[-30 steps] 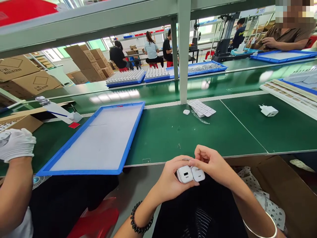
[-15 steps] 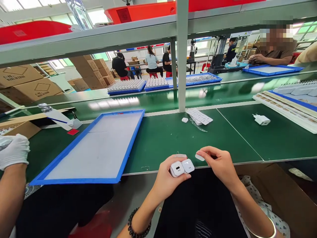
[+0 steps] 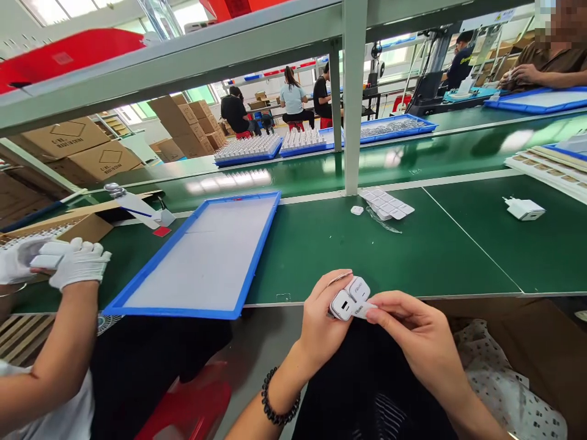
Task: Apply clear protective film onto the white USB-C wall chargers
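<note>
My left hand (image 3: 321, 318) is closed around two white USB chargers (image 3: 340, 305), their port faces turned up toward me. One face shows a larger dark port and a smaller slot. Its neighbour has small printing and one slot. A thin pale piece also shows along the top of this hand. Between thumb and forefinger, my right hand (image 3: 415, 321) pinches a small flat white piece (image 3: 361, 310) with printing on it. That piece is at the lower edge of the charger faces; whether it touches them I cannot tell. Both hands are just in front of the table edge.
Left of my hands lies a blue-rimmed tray (image 3: 257, 269). Farther back are white sticker-like sheets (image 3: 387, 203), a small white square piece (image 3: 356, 210) and a white plug charger (image 3: 525, 208). A co-worker's gloved hands (image 3: 85, 266) hold white items at left. A shelf post (image 3: 354, 98) stands ahead.
My right hand has moved left and brought the white piece from beside the chargers to their faces. The view has shifted, and more of the gloved co-worker shows at left.
</note>
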A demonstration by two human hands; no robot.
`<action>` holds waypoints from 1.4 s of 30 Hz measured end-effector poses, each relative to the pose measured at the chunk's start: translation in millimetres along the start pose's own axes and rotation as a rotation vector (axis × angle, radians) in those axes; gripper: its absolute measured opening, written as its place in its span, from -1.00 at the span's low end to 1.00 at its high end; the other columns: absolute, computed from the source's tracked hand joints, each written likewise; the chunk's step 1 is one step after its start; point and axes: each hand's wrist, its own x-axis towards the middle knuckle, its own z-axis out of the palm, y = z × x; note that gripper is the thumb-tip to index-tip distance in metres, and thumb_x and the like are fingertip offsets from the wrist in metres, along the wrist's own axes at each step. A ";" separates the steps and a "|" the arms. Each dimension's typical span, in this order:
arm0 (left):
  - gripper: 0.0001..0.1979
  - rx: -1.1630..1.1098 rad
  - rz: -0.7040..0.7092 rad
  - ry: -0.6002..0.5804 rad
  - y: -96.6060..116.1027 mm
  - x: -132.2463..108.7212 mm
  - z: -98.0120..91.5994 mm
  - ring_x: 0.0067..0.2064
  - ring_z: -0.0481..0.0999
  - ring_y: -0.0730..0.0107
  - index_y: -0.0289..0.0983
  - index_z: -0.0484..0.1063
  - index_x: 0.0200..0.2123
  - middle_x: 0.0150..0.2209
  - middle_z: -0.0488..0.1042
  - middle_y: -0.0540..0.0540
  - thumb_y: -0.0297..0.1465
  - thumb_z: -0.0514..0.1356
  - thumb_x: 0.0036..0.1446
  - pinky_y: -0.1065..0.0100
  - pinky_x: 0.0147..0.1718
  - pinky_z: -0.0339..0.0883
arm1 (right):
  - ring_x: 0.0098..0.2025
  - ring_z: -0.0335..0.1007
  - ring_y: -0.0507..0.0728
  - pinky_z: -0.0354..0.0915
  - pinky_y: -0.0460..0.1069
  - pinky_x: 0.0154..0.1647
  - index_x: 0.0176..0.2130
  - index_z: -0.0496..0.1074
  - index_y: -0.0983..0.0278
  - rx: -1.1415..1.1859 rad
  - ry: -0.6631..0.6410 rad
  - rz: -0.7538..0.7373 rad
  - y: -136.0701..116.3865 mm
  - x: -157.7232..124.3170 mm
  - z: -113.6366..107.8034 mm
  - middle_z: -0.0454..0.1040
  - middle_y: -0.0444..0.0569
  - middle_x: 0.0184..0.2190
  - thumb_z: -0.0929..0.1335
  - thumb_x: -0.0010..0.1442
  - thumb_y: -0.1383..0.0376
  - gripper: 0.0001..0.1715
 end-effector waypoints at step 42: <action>-0.55 0.212 0.175 0.146 12.8 -10.2 5.4 0.05 0.56 0.19 -0.29 0.39 0.13 0.08 0.50 -0.24 -0.62 0.19 0.18 0.20 0.00 0.57 | -0.54 0.05 -0.02 0.12 -0.10 -0.50 -0.62 0.27 0.27 0.171 -0.037 0.183 5.5 -1.6 27.4 0.20 -0.20 -0.64 0.49 0.09 0.17 -0.55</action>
